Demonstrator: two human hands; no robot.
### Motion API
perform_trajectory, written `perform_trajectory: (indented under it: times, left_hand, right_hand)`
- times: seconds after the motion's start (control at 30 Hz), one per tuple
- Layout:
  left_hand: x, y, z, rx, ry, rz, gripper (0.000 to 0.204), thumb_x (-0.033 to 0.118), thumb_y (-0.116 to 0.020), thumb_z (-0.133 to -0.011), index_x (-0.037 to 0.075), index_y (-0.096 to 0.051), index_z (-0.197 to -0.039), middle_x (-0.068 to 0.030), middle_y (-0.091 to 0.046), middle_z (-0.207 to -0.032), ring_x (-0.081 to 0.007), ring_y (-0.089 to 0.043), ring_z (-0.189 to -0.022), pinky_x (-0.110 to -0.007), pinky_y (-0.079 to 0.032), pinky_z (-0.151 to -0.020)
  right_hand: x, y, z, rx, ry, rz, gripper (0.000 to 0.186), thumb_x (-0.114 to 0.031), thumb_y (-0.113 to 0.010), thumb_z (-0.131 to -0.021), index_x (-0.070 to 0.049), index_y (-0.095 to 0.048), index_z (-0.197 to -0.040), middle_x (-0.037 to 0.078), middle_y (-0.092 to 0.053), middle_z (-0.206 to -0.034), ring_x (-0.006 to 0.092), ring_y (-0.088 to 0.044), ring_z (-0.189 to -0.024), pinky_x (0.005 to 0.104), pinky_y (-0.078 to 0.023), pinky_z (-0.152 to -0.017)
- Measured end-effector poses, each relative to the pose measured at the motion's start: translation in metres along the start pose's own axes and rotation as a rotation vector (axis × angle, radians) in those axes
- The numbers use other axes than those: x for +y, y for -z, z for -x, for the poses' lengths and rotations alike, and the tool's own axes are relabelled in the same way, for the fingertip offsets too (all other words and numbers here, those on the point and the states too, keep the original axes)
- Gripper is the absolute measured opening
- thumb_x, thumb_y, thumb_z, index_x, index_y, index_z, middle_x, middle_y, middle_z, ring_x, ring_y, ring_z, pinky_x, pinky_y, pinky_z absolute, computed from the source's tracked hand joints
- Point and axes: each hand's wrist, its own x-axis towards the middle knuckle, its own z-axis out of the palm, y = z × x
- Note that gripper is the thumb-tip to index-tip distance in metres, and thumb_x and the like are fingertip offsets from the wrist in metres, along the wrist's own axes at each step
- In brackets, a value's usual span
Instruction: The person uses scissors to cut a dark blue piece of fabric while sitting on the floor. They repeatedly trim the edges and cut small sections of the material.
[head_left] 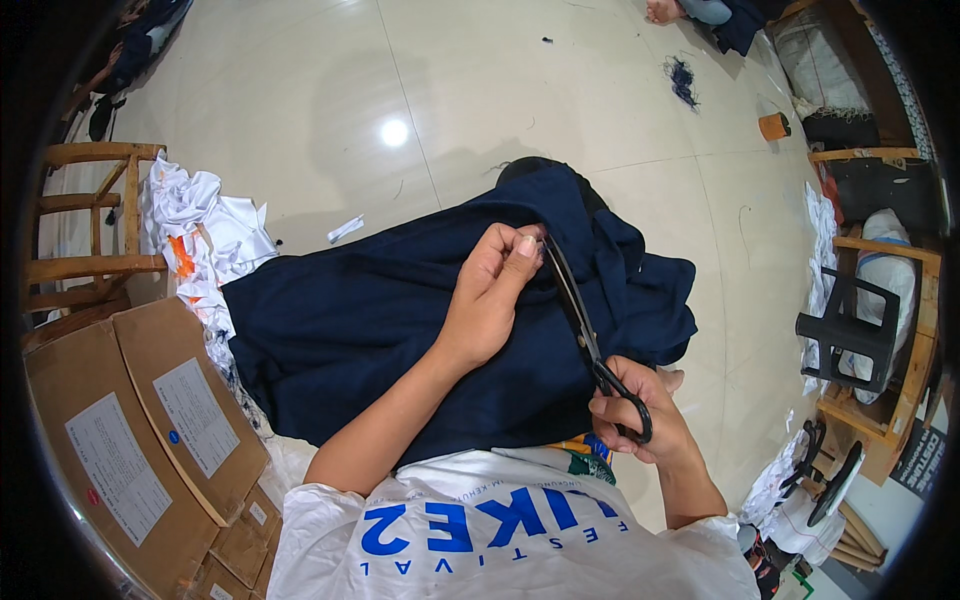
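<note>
Gripping black scissors [587, 343] by the loops, right hand [660, 412] curled. Left hand [490, 290] thumb and forefinger pinched together beside the tips, contents unclear. Scissors over navy cloth [345, 320], long axis slanting, tips up-left, away from wearer.

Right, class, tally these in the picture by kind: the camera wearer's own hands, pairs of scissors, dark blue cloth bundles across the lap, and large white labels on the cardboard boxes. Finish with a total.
Left hand and right hand: 2
Scissors: 1
Dark blue cloth bundle: 1
Large white labels: 2
Total: 6
</note>
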Motion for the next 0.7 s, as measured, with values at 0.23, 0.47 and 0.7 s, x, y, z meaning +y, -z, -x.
perform_trajectory:
  times: [0.23,0.47,0.7]
  left_hand:
    - [0.005,-0.006,0.0,-0.007,-0.025,-0.037,0.027,0.033,-0.054,-0.111,0.006,-0.057,-0.109,0.002,-0.055,-0.093,-0.0033,-0.041,-0.075,-0.019,-0.035,-0.064]
    - [0.004,-0.005,0.0,-0.016,-0.02,-0.031,0.027,0.033,-0.054,-0.111,0.006,-0.057,-0.108,0.0024,-0.054,-0.091,-0.0034,-0.039,-0.074,-0.019,-0.032,-0.062]
    - [-0.002,0.002,0.0,0.008,0.029,0.127,0.018,0.027,-0.053,-0.112,0.009,-0.055,-0.107,-0.0033,-0.062,-0.117,-0.0069,-0.057,-0.103,-0.024,-0.049,-0.096]
  right_hand:
    - [-0.002,-0.003,-0.002,0.023,0.01,0.039,0.018,-0.001,-0.069,-0.096,-0.006,-0.052,-0.092,0.006,-0.055,-0.057,0.0068,-0.043,-0.039,0.0234,-0.028,-0.038]
    - [-0.004,-0.006,-0.002,0.055,-0.03,0.08,0.022,-0.002,-0.068,-0.097,-0.008,-0.049,-0.089,0.003,-0.052,-0.054,0.0064,-0.041,-0.038,0.0237,-0.029,-0.037]
    - [-0.006,-0.01,0.0,0.056,-0.031,0.131,0.025,-0.002,-0.067,-0.098,-0.009,-0.045,-0.089,0.001,-0.049,-0.053,0.0059,-0.041,-0.038,0.0238,-0.03,-0.037]
